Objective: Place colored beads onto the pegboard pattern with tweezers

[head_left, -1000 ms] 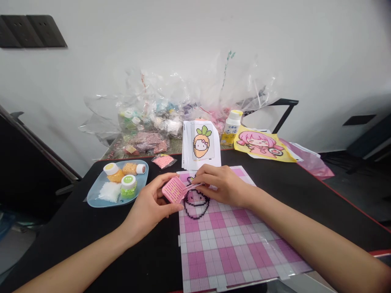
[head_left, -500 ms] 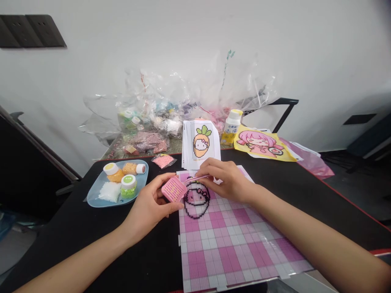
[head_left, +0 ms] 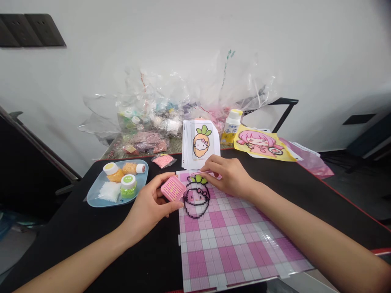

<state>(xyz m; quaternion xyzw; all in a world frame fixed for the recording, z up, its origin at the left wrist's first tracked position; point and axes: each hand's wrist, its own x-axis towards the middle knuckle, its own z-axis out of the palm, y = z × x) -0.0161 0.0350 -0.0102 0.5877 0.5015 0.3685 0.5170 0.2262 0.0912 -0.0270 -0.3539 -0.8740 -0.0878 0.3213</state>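
Note:
My left hand (head_left: 155,197) is closed around a small pink slotted bead tray (head_left: 173,189) with green-yellow beads in its grooves, tilted toward me. My right hand (head_left: 227,175) pinches pink tweezers (head_left: 198,173), whose tip is over the top of the bead design. Below lies a pink-and-white checked pegboard (head_left: 235,240). On its upper left, black beads outline a carrot-shaped figure (head_left: 197,205) with a cat face, and green beads show in the leaves at the top. Whether the tweezer tip holds a bead is too small to tell.
A pattern sheet (head_left: 201,142) with the same figure stands behind the board. To the left, a blue plate (head_left: 94,199) bears bead jars and a white bag. A pink bead packet (head_left: 164,160), plastic bags (head_left: 146,142), a white bottle (head_left: 233,122) and a yellow picture (head_left: 259,142) are further back.
My right hand has shifted slightly right, and the tweezer tip has moved from beside the bead tray to over the leaves. My left hand with the tray has barely moved.

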